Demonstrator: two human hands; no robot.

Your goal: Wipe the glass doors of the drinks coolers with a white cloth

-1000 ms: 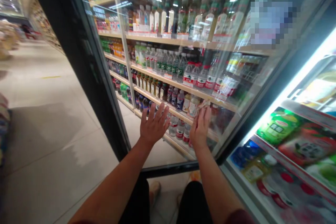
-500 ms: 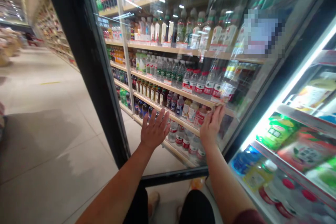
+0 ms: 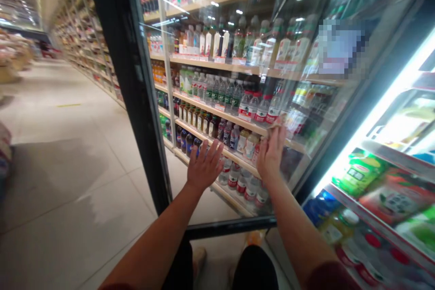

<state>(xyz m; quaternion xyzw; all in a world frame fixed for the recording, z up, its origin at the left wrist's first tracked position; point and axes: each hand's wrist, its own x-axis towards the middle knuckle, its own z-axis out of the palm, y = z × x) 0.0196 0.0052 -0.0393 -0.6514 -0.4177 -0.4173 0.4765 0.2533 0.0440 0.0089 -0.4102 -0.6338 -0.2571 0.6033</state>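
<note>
An opened glass door (image 3: 231, 226) with a black frame stands in front of me. My left hand (image 3: 205, 166) lies flat on the lower part of the glass, fingers spread. Farther right on the same pane, my right hand (image 3: 271, 156) presses a small brownish cloth (image 3: 277, 122) to the glass. The cloth shows beyond its fingertips; most of it is hidden under the fingers.
Shelves of drink bottles (image 3: 222, 93) show through the glass. To the right, a lit cooler shelf (image 3: 380, 149) holds packs and bottles. Pale tiled floor (image 3: 84, 167) stretches along the aisle at left. My knees are close below the door's bottom edge.
My right hand and the cloth have slid a little left and up across the glass. The door's left edge now appears farther right. My left hand remains spread on the pane.
</note>
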